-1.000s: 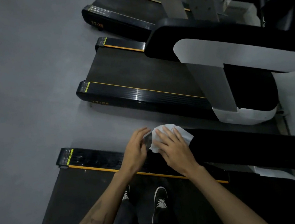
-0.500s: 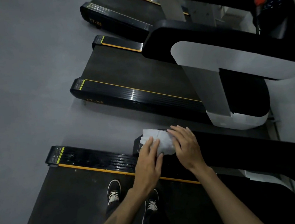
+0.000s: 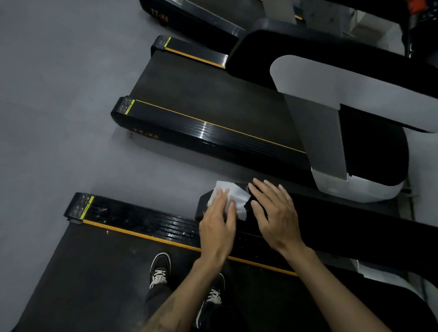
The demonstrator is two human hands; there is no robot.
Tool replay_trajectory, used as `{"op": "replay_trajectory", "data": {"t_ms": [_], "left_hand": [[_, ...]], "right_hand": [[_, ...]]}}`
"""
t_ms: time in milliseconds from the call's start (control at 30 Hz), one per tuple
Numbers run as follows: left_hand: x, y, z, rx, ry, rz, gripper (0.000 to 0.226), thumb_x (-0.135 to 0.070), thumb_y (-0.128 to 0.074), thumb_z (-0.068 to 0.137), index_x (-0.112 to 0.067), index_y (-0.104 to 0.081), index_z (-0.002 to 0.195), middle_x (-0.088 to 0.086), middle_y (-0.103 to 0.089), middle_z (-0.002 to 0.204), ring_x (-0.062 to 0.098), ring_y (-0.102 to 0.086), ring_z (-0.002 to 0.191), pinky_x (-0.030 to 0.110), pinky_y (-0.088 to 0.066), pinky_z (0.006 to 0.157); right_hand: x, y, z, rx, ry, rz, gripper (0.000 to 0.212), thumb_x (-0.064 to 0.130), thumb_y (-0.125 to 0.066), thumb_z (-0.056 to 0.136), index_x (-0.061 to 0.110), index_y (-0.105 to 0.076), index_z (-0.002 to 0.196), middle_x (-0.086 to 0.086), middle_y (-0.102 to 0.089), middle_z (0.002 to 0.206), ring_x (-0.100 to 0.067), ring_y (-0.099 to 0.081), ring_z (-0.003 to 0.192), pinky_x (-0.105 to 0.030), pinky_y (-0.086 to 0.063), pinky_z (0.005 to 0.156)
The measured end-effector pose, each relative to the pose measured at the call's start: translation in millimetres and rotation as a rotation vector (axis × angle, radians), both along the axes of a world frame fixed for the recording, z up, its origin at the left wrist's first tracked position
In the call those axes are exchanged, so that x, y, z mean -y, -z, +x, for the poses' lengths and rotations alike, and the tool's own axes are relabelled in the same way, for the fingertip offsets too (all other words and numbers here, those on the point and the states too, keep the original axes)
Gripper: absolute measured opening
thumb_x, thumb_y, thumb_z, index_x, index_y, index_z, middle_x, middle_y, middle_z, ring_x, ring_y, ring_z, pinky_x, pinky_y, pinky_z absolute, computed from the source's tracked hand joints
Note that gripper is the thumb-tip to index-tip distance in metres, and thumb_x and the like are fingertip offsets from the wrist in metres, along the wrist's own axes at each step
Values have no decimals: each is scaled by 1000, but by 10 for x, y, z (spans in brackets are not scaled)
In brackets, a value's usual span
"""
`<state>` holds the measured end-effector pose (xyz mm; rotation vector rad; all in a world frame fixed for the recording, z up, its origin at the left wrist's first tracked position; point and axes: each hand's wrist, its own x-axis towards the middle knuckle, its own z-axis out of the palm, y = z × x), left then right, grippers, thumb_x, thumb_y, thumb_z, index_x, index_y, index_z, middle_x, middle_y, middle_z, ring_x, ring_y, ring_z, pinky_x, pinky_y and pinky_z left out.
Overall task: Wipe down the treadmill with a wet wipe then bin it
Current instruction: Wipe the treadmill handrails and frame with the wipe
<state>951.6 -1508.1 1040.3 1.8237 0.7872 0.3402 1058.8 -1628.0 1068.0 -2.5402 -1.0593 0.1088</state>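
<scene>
Wiping: wet wipe is pressed flat on the treadmill handrail by straight-fingered left hand; right hand, fingers spread, is best kept clear.

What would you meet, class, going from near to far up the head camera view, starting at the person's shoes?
Shoes → left hand → wet wipe on the handrail end → strip of grey floor → side rail of the next treadmill → its belt → farthest treadmill.
</scene>
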Motion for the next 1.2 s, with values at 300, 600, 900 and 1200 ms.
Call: {"op": "replay_trajectory", "data": {"t_ms": [300,600,900,1200], "left_hand": [[-99,191,77,-43,-37,-154,48,-51,-39,109,-31,-50,151,0,-51,155,20,-47,144,49,-44,114],[-34,195,-33,81,-45,-183,44,-30,-51,108,-26,-49,152,-18,-40,155,4,-39,147,40,-37,121],[-45,304,-207,-17,-39,-220,46,-35,-44,111,-30,-39,156,-15,-37,160,12,-39,149,42,-37,121],[-205,226,29,49,-6,-301,44,-37,-47,109,-32,-45,153,-14,-37,161,1,-28,150,31,-23,126]], "right_hand": [[-5,58,-24,135,-38,-40,50,31,-39,103,15,-54,148,-4,-51,154,-22,-43,145,-46,-25,124],[-171,52,76,239,-191,-238,52,35,-31,108,14,-46,153,-11,-50,153,-29,-49,138,-50,-41,113],[-172,99,58,281,-179,-247,53,39,-31,108,15,-47,152,-13,-49,154,-30,-48,139,-50,-38,115],[-196,114,35,287,-148,-235,52,40,-31,107,16,-49,150,-13,-52,151,-31,-52,135,-52,-41,112]]}}
